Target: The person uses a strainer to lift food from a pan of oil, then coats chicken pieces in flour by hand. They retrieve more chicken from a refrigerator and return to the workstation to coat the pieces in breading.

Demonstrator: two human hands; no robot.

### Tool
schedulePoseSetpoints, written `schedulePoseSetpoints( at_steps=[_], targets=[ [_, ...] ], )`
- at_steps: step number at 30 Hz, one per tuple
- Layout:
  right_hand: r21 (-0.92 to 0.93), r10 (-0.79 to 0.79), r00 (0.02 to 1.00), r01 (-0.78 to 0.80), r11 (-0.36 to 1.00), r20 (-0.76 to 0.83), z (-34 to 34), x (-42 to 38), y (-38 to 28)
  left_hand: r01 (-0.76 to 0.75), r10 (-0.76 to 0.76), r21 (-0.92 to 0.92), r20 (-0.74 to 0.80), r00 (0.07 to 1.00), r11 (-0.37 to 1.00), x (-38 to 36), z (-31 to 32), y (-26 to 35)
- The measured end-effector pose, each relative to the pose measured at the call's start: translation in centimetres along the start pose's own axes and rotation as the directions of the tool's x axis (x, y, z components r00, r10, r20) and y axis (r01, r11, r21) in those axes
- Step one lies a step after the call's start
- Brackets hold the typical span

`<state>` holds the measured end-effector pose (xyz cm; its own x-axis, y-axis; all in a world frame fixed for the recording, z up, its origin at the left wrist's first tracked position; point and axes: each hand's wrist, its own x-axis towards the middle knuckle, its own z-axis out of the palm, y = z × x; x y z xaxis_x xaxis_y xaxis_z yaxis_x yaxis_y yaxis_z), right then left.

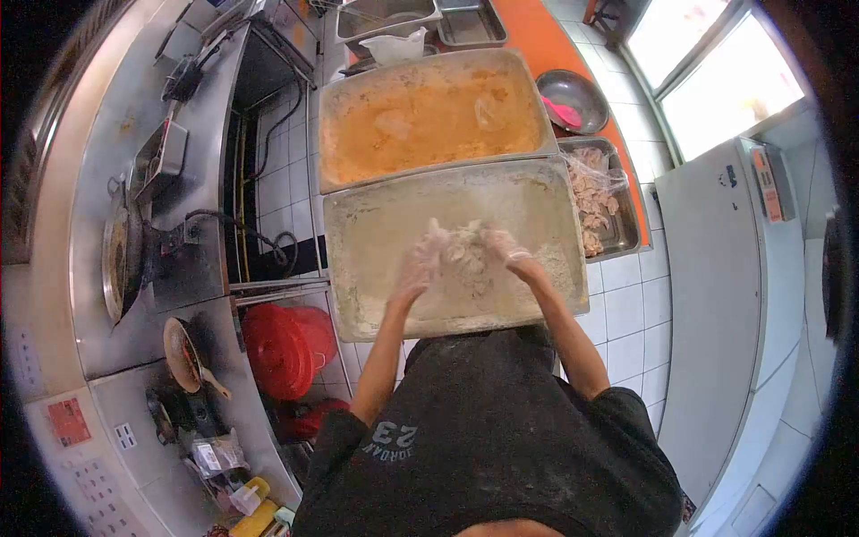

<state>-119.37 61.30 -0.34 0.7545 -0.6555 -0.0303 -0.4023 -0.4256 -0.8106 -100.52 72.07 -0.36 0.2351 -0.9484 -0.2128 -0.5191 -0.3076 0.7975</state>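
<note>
A wide metal tray with pale flour in it lies right in front of my body. Flour-coated pieces are heaped near its middle, between my two hands. My left hand, in a clear plastic glove, is at the left side of the heap; its fingers are blurred. On the right side, my right hand, gloved too, reaches over the heap's edge, and its grip is unclear. Beyond the flour tray is a second tray with orange-brown powder. A smaller tray of raw meat pieces stands to the right.
A black pan with a pink utensil sits on the orange counter. Steel containers stand at the back. Red bins are low on the left, beside a steel counter with pans. A white fridge stands right.
</note>
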Motion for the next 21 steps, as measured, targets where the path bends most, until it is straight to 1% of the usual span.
schedulePoseSetpoints(
  at_steps=[1,2,3,4,5,6,7,8,9,10,12,13,14,15,16,17,18,19,20,21],
  targets=[
    [-0.002,0.002,1.000,-0.002,1.000,-0.002,-0.5,0.2,1.4,0.062,-0.061,0.107,-0.016,0.998,0.992,-0.1,-2.2,0.6],
    [-0.206,0.150,0.989,-0.146,0.968,0.003,-0.4,0.4,3.7,0.125,-0.121,0.211,-0.033,0.992,0.969,-0.3,-2.9,0.8],
    [-0.401,0.289,0.957,-0.273,0.874,-0.021,0.3,0.6,5.7,0.121,-0.118,0.209,-0.027,0.993,0.970,-0.4,-1.9,0.3],
    [-0.401,0.290,0.957,-0.276,0.874,-0.026,2.4,0.8,7.7,0.061,-0.056,0.205,-0.027,0.998,0.977,-0.4,0.0,-1.4],
    [-0.414,0.155,0.980,-0.090,0.906,0.127,4.8,1.4,9.9,-0.004,0.010,0.206,-0.029,1.000,0.979,-0.2,2.2,-3.6],
    [-0.402,0.019,0.961,0.098,0.910,0.277,5.9,2.0,10.9,-0.070,0.077,0.205,-0.031,0.997,0.976,0.2,4.3,-5.7],
    [-0.406,0.018,0.962,0.097,0.909,0.272,5.2,2.3,9.0,-0.132,0.142,0.200,-0.033,0.989,0.971,0.4,6.1,-7.2],
    [-0.304,-0.052,0.968,0.128,0.944,0.245,3.8,2.4,5.0,-0.189,0.199,0.193,-0.037,0.979,0.963,0.5,7.0,-7.9],
    [-0.196,-0.119,0.970,0.162,0.967,0.214,3.3,2.2,2.8,-0.184,0.195,0.192,-0.039,0.980,0.964,0.2,6.4,-7.8],
    [-0.195,-0.122,0.969,0.165,0.967,0.215,2.9,1.5,3.3,-0.082,0.082,0.150,0.006,0.997,0.985,-0.1,4.8,-7.5],
    [0.032,-0.159,0.987,0.161,0.986,-0.037,1.2,-0.6,5.5,0.138,-0.146,0.074,0.115,0.983,0.988,-1.1,0.6,-6.1],
    [0.029,-0.164,0.986,0.165,0.986,-0.033,0.2,-0.4,5.1,0.245,-0.249,0.044,0.169,0.954,0.968,-1.2,-1.1,-5.4],
    [-0.325,0.087,0.960,0.004,0.946,0.267,-1.3,-0.2,4.2,0.350,-0.346,0.019,0.226,0.911,0.936,-1.1,-1.7,-5.3],
    [-0.660,0.412,0.806,-0.036,0.750,0.424,-2.2,-0.3,3.6,0.351,-0.346,0.018,0.225,0.911,0.936,-1.5,-1.5,-5.2],
    [-0.660,0.411,0.807,-0.036,0.750,0.423,-0.2,-0.5,6.4,0.234,-0.267,0.144,0.288,0.920,0.962,-2.1,-0.8,-5.8],
    [-0.441,0.179,0.890,0.028,0.897,0.419,3.8,-0.6,11.4,0.103,-0.194,0.258,0.356,0.914,0.961,-2.6,-0.1,-6.4],
    [-0.200,-0.054,0.936,0.131,0.971,0.348,6.1,-0.7,14.0,0.094,-0.141,0.175,0.287,0.947,0.980,-2.7,2.8,-6.8],
    [-0.199,-0.056,0.936,0.132,0.971,0.348,6.8,-0.7,12.6,0.077,-0.095,0.090,0.213,0.972,0.993,-2.5,5.8,-7.9],
    [-0.143,-0.204,0.957,0.235,0.961,0.204,7.5,0.0,9.7,0.074,-0.092,0.090,0.210,0.973,0.993,-1.3,7.0,-10.6],
    [-0.106,-0.343,0.938,0.346,0.932,0.048,6.7,0.6,7.3,-0.023,0.022,0.009,0.163,0.986,1.000,0.6,8.2,-13.6]
  ],
)
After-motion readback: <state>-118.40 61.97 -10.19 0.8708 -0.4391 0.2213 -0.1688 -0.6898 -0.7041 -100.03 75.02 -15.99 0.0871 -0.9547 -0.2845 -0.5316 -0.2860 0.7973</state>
